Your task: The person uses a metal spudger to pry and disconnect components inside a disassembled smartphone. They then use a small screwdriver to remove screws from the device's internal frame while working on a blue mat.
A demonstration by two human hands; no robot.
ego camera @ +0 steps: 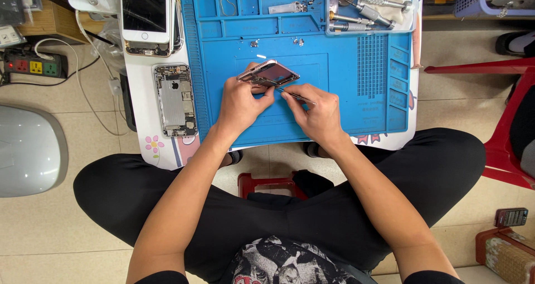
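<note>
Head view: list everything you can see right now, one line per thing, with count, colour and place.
Rose-gold phone frame with dark screen: one, tilted, on the mat centre, in the left hand.
Thin metal tweezers: one, silver, in the right hand, tip at the frame's edge.
Blue silicone work mat: one, covering the small white table.
Opened silver phone body: one, left of the mat.
White-fronted phones, stacked: at least two, upper left.
Metal screwdrivers: several, silver, mat's upper right tray.
Black power strip: one, floor at left.
Red plastic stool: one, at right.
Left hand: gripping the frame.
Right hand: pinching the tweezers.
</note>
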